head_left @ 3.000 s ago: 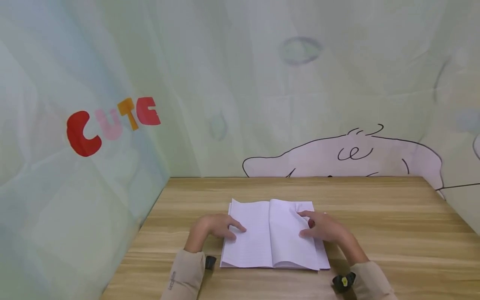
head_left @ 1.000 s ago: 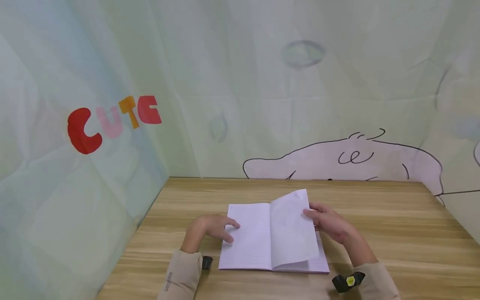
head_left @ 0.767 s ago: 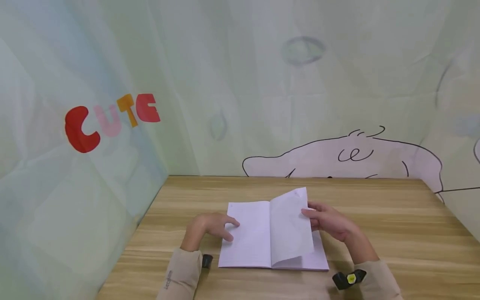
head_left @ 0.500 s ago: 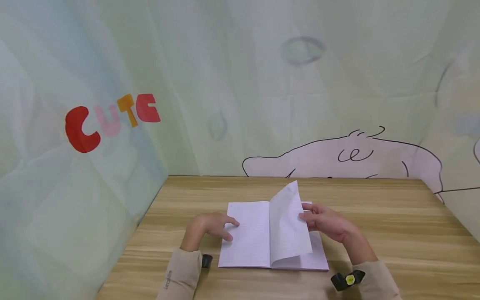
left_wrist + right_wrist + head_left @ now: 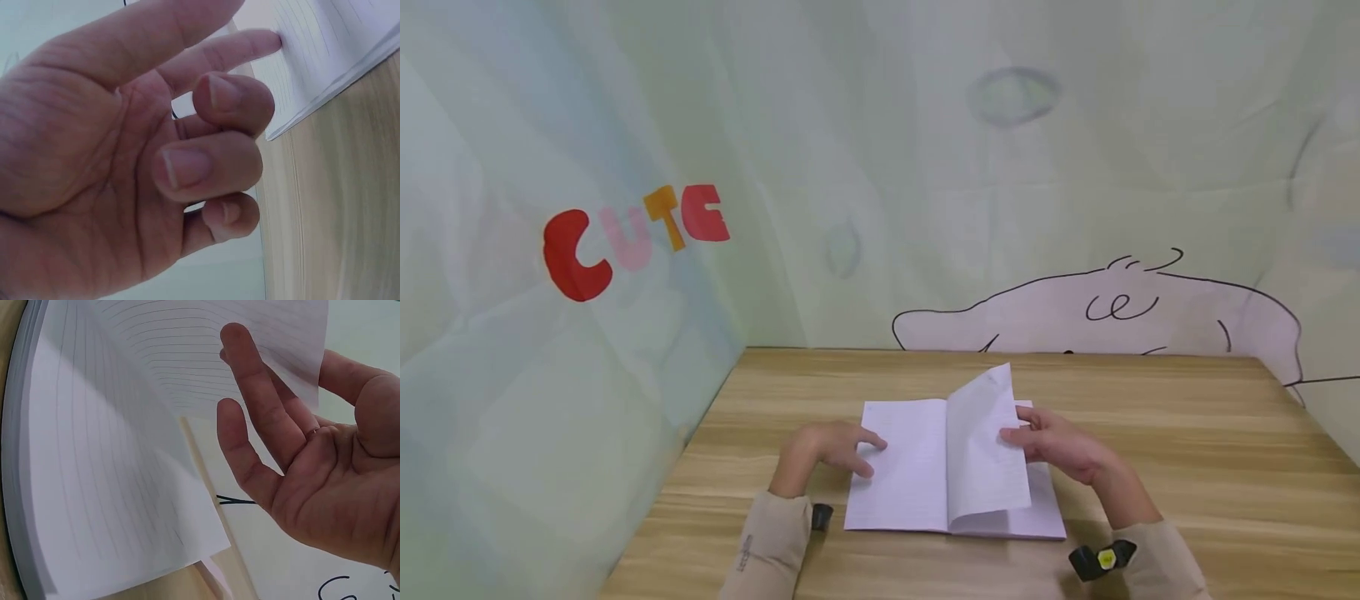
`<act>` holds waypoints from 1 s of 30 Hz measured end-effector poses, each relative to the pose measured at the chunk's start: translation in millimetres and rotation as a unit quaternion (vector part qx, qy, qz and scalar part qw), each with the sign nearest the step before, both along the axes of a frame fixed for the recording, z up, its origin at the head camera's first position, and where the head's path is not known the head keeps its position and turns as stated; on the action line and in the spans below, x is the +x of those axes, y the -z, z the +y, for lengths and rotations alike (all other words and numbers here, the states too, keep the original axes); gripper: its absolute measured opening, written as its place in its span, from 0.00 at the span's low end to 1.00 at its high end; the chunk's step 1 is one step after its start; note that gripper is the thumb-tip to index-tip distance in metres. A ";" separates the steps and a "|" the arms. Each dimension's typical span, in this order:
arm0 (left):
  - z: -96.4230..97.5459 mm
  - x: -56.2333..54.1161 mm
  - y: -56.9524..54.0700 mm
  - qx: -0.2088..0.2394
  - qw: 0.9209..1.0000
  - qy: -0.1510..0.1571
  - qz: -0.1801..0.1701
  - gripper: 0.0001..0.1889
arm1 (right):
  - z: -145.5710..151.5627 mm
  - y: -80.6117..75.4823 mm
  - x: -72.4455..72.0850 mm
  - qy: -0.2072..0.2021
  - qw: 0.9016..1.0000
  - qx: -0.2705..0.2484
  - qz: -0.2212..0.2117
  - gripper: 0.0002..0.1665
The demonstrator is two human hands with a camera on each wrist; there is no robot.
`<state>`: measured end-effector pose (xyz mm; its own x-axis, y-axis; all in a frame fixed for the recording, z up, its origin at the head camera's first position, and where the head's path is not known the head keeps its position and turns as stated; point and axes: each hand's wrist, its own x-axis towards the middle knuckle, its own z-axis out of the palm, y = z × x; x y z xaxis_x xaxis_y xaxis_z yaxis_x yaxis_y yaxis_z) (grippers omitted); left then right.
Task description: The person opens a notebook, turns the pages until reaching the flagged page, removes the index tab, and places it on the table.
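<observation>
A lined notebook [image 5: 897, 496] lies spread on the table. My left hand [image 5: 831, 447] rests at its left edge, index finger and thumb reaching onto the left page. In the left wrist view the index fingertip [image 5: 269, 42] touches the paper, while the other fingers curl over nothing. My right hand [image 5: 1063, 446] pinches the outer edge of a lifted page [image 5: 981, 454], thumb on the near face and fingers behind it. The right wrist view shows that page [image 5: 169, 350] bending up from the lined sheet [image 5: 112, 481] beneath, the fingers spread behind it.
The wooden table [image 5: 1165, 433] stretches around the notebook and meets a pale fabric wall [image 5: 865, 167] at the back. A cartoon outline [image 5: 1022, 312] and coloured letters [image 5: 576, 254] decorate the fabric. Black straps with devices [image 5: 1101, 560] sit at both wrists.
Three seconds ago the right-hand page lay nearly flat under my right fingers; now it stands raised, held by its edge. My left hand has stayed at the left page. The view has shifted slightly.
</observation>
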<state>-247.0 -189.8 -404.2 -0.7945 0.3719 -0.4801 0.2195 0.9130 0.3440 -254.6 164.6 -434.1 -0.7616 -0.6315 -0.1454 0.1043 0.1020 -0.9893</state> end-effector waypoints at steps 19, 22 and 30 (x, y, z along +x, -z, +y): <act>-1.8 -3.2 3.2 -0.006 1.000 -0.006 -0.010 0.22 | -0.7 -5.9 1.4 -0.013 0.999 0.024 0.024 0.31; -1.6 -4.1 3.6 -0.006 1.000 -0.005 -0.007 0.22 | -3.4 -5.7 0.6 -0.008 1.000 0.020 0.021 0.33; -0.2 -4.4 3.0 -0.012 1.000 0.002 -0.005 0.22 | -11.6 0.2 3.3 0.000 1.000 0.011 0.008 0.31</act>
